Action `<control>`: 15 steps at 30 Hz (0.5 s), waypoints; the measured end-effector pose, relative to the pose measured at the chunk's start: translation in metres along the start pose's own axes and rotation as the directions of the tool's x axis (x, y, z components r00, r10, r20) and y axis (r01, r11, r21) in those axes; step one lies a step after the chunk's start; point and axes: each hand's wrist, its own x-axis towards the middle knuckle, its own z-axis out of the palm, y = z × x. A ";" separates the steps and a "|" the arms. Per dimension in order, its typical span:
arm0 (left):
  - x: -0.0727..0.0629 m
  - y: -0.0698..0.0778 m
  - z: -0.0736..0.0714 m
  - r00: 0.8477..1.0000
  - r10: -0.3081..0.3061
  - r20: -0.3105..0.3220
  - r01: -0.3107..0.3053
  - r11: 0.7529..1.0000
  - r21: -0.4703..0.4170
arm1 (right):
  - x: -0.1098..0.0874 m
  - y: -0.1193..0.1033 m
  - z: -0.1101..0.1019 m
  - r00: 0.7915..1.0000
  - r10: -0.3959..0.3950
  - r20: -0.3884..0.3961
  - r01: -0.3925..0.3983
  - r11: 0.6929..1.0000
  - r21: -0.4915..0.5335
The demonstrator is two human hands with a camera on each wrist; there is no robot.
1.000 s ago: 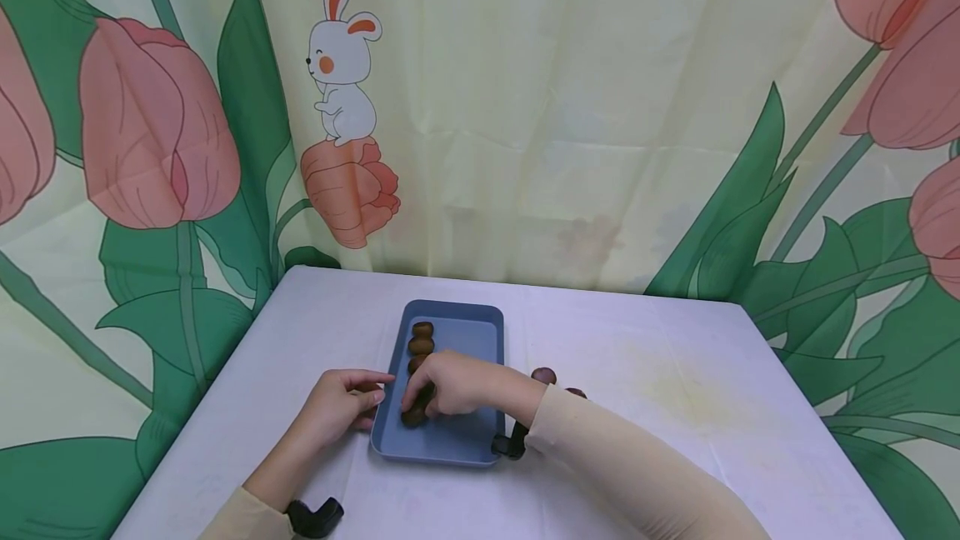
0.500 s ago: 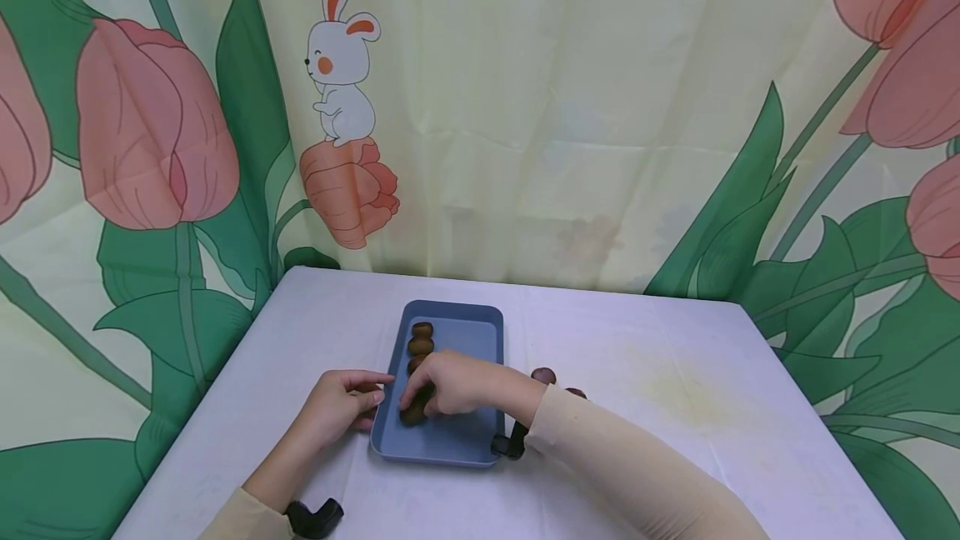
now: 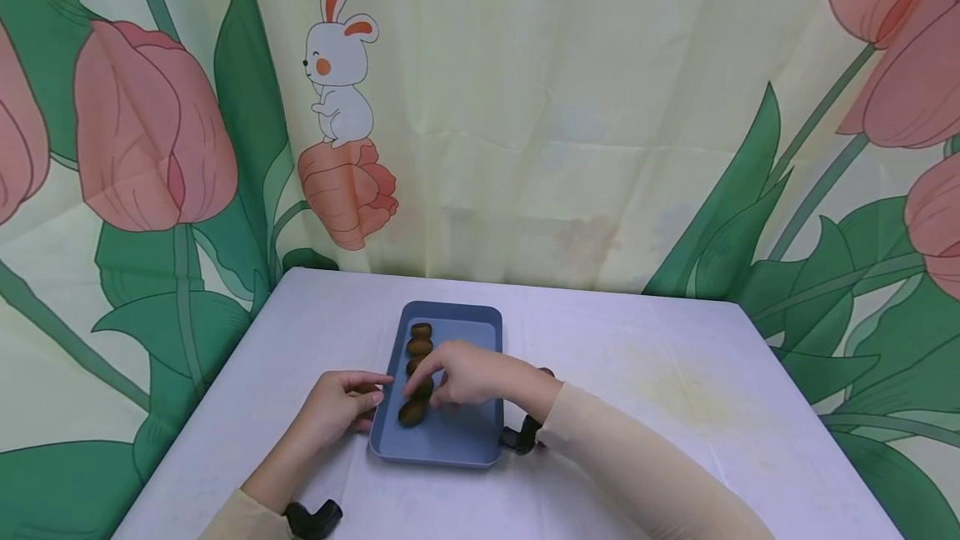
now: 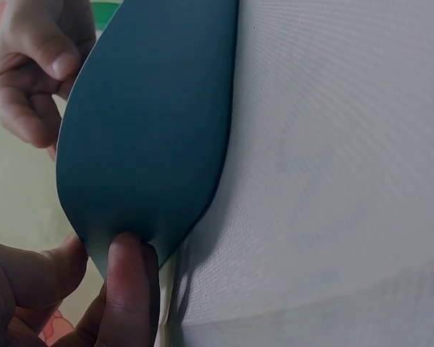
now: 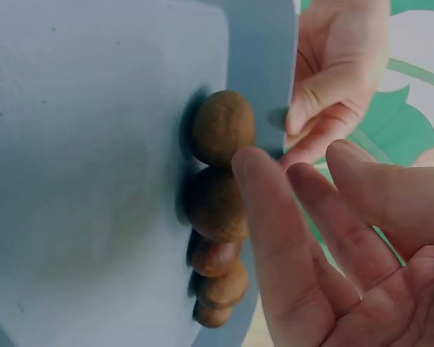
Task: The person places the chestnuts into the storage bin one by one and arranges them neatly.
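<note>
A blue rectangular tray [image 3: 461, 447] lies on the table. Along its left side runs a lengthwise row of several brown, rounded kiwi-like fruits; the nearest fruit [image 3: 412, 413] is fully in sight. In the right wrist view, a smaller reddish-brown fruit [image 5: 215, 258] sits mid-row. My right hand [image 3: 471, 373] hovers over the row with fingers spread and nothing between them, its fingertips close by the two nearest fruits. My left hand [image 3: 339, 407] touches the tray's left edge. In the left wrist view, one finger [image 4: 128, 289] lies against the outer wall, with the thumb beside it.
A white cloth [image 3: 660, 457] covers the table. To the right of the tray, a dark reddish round thing [image 3: 547, 372] peeks out from behind my right wrist. A curtain [image 3: 510, 148] with tulips and a rabbit hangs behind the table. Black wrist cameras show below both wrists.
My right hand has let go of the nearest fruit and risen slightly to the right, uncovering more of the row. Its forearm now hides more of the dark round things. My left hand stays put.
</note>
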 end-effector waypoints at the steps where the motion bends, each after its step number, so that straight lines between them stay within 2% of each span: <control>1: 0.000 0.000 0.000 1.000 0.001 0.001 -0.001 1.000 0.002 | -0.002 0.000 -0.002 1.000 0.004 0.000 -0.004 1.000 0.027; 6: 0.000 0.000 0.000 1.000 0.005 -0.001 -0.005 1.000 0.008 | -0.011 0.003 -0.009 1.000 0.027 -0.012 -0.025 0.990 0.138; 10: 0.000 0.001 0.000 1.000 0.003 -0.005 -0.003 1.000 0.013 | -0.021 0.005 -0.016 0.998 0.048 -0.033 -0.041 0.984 0.174; 15: 0.000 0.000 0.001 1.000 0.006 -0.001 -0.006 1.000 0.004 | -0.036 0.012 -0.025 0.997 0.037 -0.066 -0.023 0.978 0.206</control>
